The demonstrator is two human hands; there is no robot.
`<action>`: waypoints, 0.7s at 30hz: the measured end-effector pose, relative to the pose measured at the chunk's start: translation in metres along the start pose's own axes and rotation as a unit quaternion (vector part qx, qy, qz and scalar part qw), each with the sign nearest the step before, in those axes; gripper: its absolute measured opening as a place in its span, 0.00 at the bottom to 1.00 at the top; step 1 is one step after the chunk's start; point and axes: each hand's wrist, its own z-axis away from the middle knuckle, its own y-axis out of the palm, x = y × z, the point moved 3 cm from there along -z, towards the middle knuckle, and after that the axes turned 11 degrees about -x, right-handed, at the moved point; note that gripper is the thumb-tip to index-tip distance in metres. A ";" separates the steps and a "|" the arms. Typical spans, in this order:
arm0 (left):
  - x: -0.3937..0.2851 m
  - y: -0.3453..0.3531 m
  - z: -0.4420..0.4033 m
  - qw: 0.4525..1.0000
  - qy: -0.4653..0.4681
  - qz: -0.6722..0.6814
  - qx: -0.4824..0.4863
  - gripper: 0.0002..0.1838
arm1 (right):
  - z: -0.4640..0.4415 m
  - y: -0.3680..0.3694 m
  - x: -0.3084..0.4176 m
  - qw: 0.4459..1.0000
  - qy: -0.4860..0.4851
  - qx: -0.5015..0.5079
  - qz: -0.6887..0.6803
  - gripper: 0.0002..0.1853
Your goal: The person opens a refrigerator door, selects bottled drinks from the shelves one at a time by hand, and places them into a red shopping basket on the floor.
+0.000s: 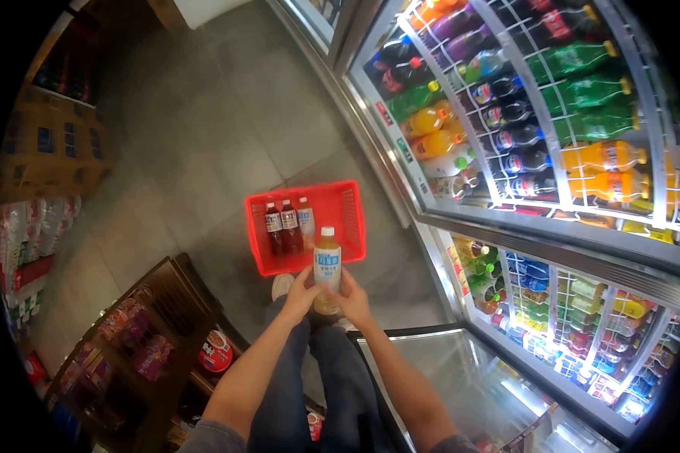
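While hands [302, 297] [351, 300] clasp bottle [328, 262], basket [344, 211] sits.

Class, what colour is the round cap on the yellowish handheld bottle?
The round cap is white, showing best in the head view.

Bright lights in the cooler [551, 250] on the right, green bottles [582, 94] lined up beside orange ones [606, 156]! Across the grey floor [204, 113], cartons [53, 143] fill the far left, and here's a dark rack [172, 293] showing purple packs [155, 356], a red tub [216, 351] near its edge!
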 end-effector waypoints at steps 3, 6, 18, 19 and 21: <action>0.002 0.000 -0.031 0.999 0.003 -0.040 -0.004 0.33 | -0.028 -0.003 -0.017 0.998 0.053 -0.036 0.020 0.39; 0.026 -0.004 -0.070 0.998 -0.007 -0.054 -0.011 0.33 | -0.060 -0.008 -0.047 0.999 0.046 -0.020 0.003 0.39; 0.125 -0.005 -0.220 0.999 0.001 -0.014 -0.032 0.27 | -0.196 -0.048 -0.185 0.975 -0.020 -0.017 0.222 0.33; 0.132 -0.003 -0.232 0.999 0.001 -0.012 -0.032 0.27 | -0.210 -0.054 -0.206 0.978 -0.058 -0.035 0.195 0.35; 0.149 -0.003 -0.254 0.999 -0.001 -0.026 -0.036 0.26 | -0.230 -0.062 -0.238 0.984 -0.076 -0.049 0.154 0.36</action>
